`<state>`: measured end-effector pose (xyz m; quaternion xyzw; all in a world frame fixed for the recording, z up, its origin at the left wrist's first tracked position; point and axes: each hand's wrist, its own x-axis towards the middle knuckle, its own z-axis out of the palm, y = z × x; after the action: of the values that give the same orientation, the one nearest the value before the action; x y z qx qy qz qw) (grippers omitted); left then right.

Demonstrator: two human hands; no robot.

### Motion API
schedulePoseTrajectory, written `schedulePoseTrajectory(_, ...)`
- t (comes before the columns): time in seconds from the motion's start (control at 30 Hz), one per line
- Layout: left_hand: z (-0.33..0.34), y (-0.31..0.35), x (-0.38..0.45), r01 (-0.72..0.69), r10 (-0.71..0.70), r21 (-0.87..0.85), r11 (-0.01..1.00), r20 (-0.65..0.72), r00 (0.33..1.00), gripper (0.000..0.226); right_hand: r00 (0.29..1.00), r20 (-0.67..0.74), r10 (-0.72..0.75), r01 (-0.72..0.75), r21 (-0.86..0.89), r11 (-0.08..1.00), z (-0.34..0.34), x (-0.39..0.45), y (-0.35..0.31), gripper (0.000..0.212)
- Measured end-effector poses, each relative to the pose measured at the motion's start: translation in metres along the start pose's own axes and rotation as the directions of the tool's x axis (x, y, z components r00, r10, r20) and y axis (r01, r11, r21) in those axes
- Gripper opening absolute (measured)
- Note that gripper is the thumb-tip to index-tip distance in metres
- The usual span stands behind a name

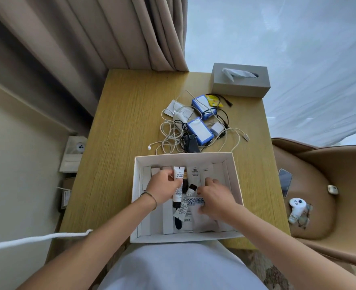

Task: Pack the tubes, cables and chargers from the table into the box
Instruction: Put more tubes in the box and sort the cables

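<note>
Left hand (162,188): inside the box, fingers curled around the upper part of a white tube (178,185), which it holds at its left edge.
Right hand (213,197): also inside the box, right of the left hand, fingers bent down onto flat white sachets (196,200); whether it pinches 1 or only presses them I cannot tell.
Tubes: the held tube lies lengthwise near the box centre, black cap toward the person; a smaller dark-capped tube (190,190) sits just right of it, between the 2 hands.
Box (236,181): white, open, at the near edge of the table (118,143), already lined with slim white packets along its left and far walls.
Cables (170,132): a white and black tangle on the table just beyond the box's far wall.
Chargers: a white plug (217,129) and a black adapter (190,143) sit in that tangle, beside 2 blue-edged boxes (200,130).
Handling: the tubes look light, soft-walled and smooth, best held across the body rather than by the cap. The cables are limp and interlaced; lifting 1 will likely drag others, so gather loops in a bunch. The chargers are rigid and easy to take by their sides.
Progress: tubes mostly in; cables and chargers not yet packed.
</note>
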<state>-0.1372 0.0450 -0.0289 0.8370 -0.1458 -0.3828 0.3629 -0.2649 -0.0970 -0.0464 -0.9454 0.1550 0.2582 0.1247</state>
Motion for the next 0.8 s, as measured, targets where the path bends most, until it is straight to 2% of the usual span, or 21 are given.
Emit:
schedulePoseTrajectory(0.2, 0.017, -0.011, 0.011, 0.012, -0.005, 0.237, 0.972, -0.029, 1.0, 0.008, 0.995, -0.1, 0.016, -0.006, 0.097, 0.995, -0.011, -0.004, 0.006, 0.043)
schedulePoseTrajectory(0.4, 0.028, -0.014, 0.011, -0.057, 0.085, 0.427, 0.903, -0.047, 0.995, 0.034, 0.98, -0.198, 0.02, 0.025, 0.223, 0.974, -0.029, -0.007, 0.009, 0.034)
schedulePoseTrajectory(0.5, 0.028, -0.012, 0.006, -0.1, 0.142, 0.459, 0.883, -0.057, 0.988, 0.036, 0.961, -0.276, 0.01, 0.068, 0.269, 0.961, -0.042, -0.009, 0.008, 0.027)
schedulePoseTrajectory(0.6, 0.023, -0.006, 0.001, -0.15, 0.202, 0.473, 0.868, -0.061, 0.977, 0.028, 0.932, -0.36, 0.024, 0.1, 0.324, 0.941, -0.058, -0.007, 0.008, 0.023)
schedulePoseTrajectory(0.8, 0.002, 0.034, -0.003, -0.333, 0.401, 0.371, 0.867, -0.119, 0.909, 0.018, 0.849, -0.504, 0.159, 0.119, 0.477, 0.871, -0.101, 0.012, 0.022, 0.017)
